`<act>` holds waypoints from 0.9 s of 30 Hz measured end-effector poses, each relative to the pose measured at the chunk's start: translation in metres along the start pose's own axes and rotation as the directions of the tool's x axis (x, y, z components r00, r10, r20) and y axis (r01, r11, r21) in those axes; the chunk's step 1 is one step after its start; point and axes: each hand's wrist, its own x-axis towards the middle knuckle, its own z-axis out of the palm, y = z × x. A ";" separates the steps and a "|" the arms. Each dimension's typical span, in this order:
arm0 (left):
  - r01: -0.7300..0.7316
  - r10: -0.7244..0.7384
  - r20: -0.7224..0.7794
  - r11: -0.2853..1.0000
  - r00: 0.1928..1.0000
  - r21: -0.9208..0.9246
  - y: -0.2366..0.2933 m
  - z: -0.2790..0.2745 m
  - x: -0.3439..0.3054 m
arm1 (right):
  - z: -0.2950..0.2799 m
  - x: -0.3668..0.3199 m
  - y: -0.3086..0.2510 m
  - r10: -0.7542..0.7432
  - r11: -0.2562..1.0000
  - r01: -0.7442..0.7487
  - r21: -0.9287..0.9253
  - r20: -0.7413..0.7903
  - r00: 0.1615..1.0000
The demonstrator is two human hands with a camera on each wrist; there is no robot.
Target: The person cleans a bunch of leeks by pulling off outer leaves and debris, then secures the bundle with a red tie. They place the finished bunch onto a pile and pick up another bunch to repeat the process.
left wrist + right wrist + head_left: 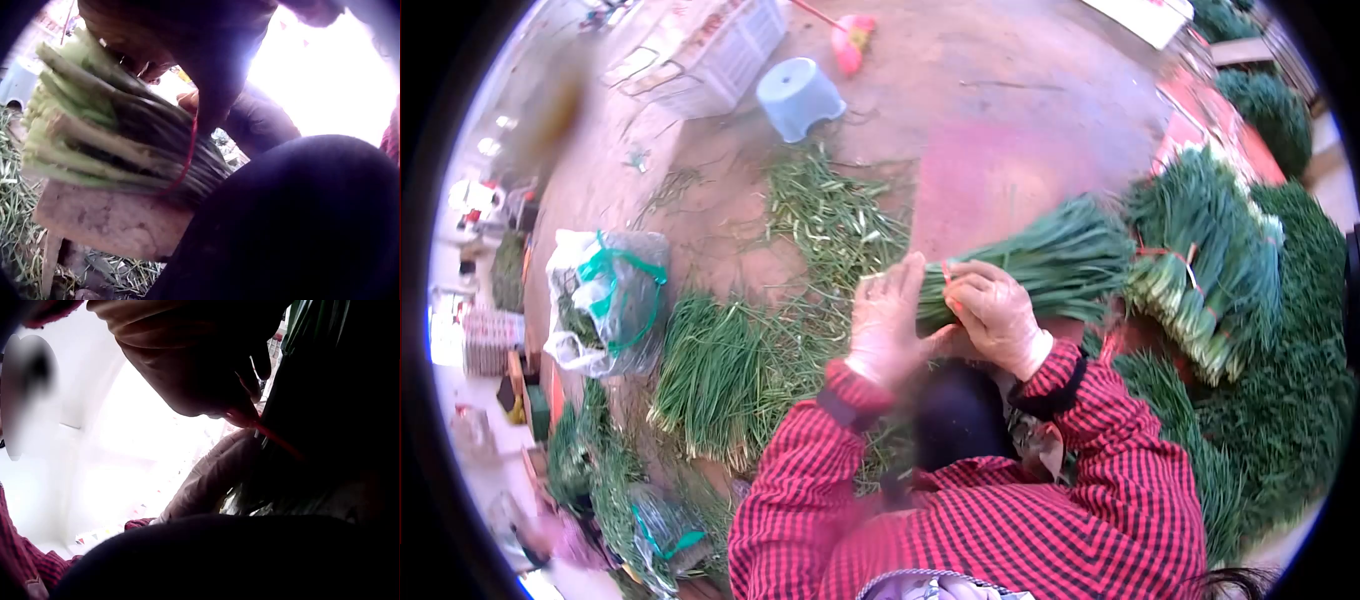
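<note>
A bunch of garlic chives (1050, 255) lies across in front of the person, leaves to the right and pale stem ends to the left. The gloved left hand (885, 325) holds it near the stem ends, fingers over the far side and thumb on the near side. At the middle of the stems, the gloved right hand (998, 312) pinches a red tie (946, 272) that runs round the bunch. In the left wrist view the red tie (190, 153) crosses the stems. Beneath them is a wooden board (112, 219) on legs. The right wrist view is mostly dark.
Tied bunches (1180, 265) are stacked at the right beside a large heap of greens (1290, 400). Loose chives (710, 375) and trimmings (825, 205) lie on the floor to the left. Farther off are a plastic bag (610, 300), a blue stool (798, 95) and a white crate (720, 60).
</note>
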 end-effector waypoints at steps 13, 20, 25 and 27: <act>-0.025 0.022 0.086 0.999 0.996 0.034 0.022 0.035 0.024 | 0.035 0.005 0.089 0.425 0.902 -0.428 -0.061 -0.057 0.904; -0.027 0.029 0.020 0.997 0.999 -0.067 0.007 0.038 0.029 | -0.028 0.032 0.089 0.334 0.932 -0.362 0.001 -0.388 0.859; -0.013 0.013 0.056 1.000 0.998 -0.002 0.008 0.037 0.031 | -0.024 0.003 0.056 0.354 0.797 -0.289 -0.531 0.023 0.935; -0.009 0.010 0.065 1.000 0.998 -0.014 0.007 0.039 0.031 | -0.004 -0.009 0.060 0.249 0.897 -0.227 -0.380 0.011 0.968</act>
